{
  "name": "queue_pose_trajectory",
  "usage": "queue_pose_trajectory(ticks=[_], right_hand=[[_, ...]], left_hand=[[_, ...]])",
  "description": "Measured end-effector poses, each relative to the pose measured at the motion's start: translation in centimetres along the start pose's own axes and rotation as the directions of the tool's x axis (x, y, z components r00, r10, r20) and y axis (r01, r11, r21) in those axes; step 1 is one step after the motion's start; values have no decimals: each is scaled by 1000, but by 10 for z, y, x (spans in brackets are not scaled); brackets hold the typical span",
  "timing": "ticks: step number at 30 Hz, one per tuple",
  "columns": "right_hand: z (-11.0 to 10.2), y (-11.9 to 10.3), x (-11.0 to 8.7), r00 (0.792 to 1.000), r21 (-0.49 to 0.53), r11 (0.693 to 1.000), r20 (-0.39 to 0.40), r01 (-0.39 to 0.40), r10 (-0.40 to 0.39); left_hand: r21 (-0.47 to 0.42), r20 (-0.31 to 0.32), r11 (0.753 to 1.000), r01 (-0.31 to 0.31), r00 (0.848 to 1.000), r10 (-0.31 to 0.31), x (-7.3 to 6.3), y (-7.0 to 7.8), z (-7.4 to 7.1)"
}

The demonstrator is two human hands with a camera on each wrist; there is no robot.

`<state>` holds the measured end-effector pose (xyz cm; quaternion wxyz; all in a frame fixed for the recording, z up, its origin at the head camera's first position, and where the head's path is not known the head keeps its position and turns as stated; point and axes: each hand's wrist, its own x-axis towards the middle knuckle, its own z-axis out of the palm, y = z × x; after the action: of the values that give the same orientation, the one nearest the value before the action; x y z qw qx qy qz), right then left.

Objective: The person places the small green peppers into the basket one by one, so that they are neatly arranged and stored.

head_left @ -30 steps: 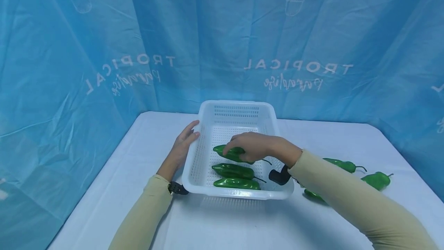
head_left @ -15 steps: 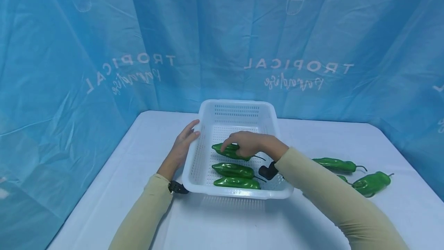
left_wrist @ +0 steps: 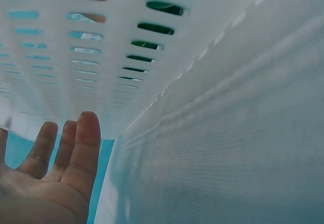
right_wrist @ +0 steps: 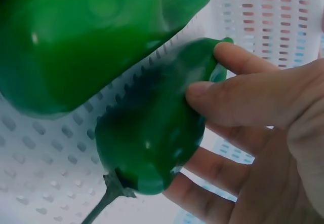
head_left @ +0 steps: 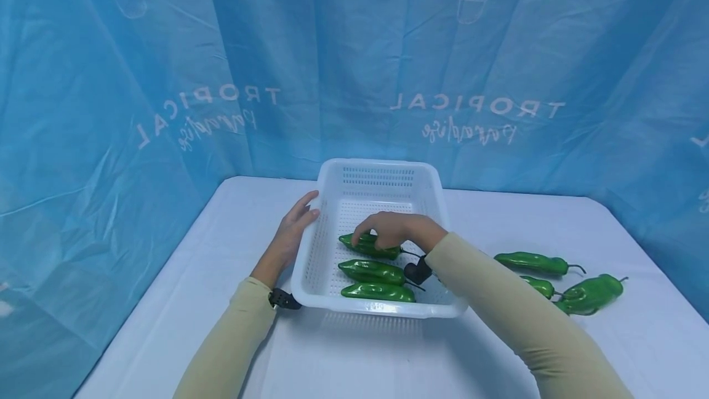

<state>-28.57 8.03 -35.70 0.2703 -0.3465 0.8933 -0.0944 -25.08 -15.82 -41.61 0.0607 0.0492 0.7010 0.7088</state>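
A white perforated plastic basket (head_left: 382, 308) holds several green peppers. My right hand (head_left: 390, 228) reaches into it, fingers curled down over the rearmost green pepper (head_left: 382, 253). In the right wrist view, thumb and fingers hold this pepper (right_wrist: 147, 127) from both sides near its tip, with its stem pointing away from the palm. Two more peppers, a middle one (head_left: 371, 271) and a front one (head_left: 378, 292), lie nearly parallel in front. My left hand (head_left: 289, 233) rests against the basket's left side, and the left wrist view shows its fingers (left_wrist: 83, 148) extended beside the slotted wall.
Right of the basket, a long green pepper (head_left: 532, 262), a partly covered pepper (head_left: 540, 286) and a broader pepper (head_left: 595, 294) lie on the white-covered table (head_left: 332, 362). A blue printed curtain (head_left: 354, 79) hangs around the back and sides.
My right hand and forearm have shifted slightly left, uncovering more of the peppers on the table. The rearmost pepper has moved a little left in the basket. My left hand has stayed put.
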Motion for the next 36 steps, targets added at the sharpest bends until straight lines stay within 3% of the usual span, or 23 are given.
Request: queue_pose_trajectory(ticks=[15, 36], right_hand=[[2, -5, -6, 997, 112, 993, 81, -28, 19], [4, -5, -7, 998, 160, 987, 60, -1, -9]], left_hand=[[14, -6, 1000, 5, 1000, -5, 1, 1, 2], [40, -10, 999, 4, 1000, -3, 0, 1, 2]])
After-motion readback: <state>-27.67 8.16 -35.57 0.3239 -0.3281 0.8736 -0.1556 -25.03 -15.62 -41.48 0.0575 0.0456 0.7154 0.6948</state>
